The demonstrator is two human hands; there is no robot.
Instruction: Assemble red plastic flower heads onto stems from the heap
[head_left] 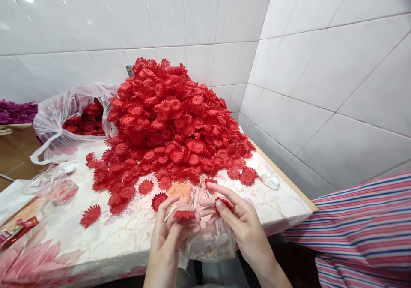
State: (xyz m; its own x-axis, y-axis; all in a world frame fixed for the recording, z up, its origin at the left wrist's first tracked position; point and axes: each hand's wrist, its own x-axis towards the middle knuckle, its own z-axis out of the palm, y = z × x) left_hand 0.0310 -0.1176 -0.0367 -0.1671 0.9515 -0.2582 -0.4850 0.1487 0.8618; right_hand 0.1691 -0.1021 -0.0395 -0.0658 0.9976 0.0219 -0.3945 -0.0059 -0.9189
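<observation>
Near the front edge of the table, my left hand (170,232) pinches a red artificial flower head (184,215) between thumb and fingers. Close beside it on the right, my right hand (240,219) grips another red flower head (224,205) under the thumb, its index finger stretched out. Just beyond my hands a big heap of red flower heads (176,125) rises against the wall. A few single ones lie loose on the tablecloth, among them one flower head (90,216) at left. Orange-yellow crumbs (180,190) are scattered in front of the heap.
A clear plastic bag (51,121) with darker red flowers stands at left, near purple flowers (17,112) and a brown paper bag (19,151). A clear plastic cup (48,185) and red wrapper (19,232) lie nearer. Striped cloth (366,223) hangs at right; tiled walls (321,73) enclose the corner.
</observation>
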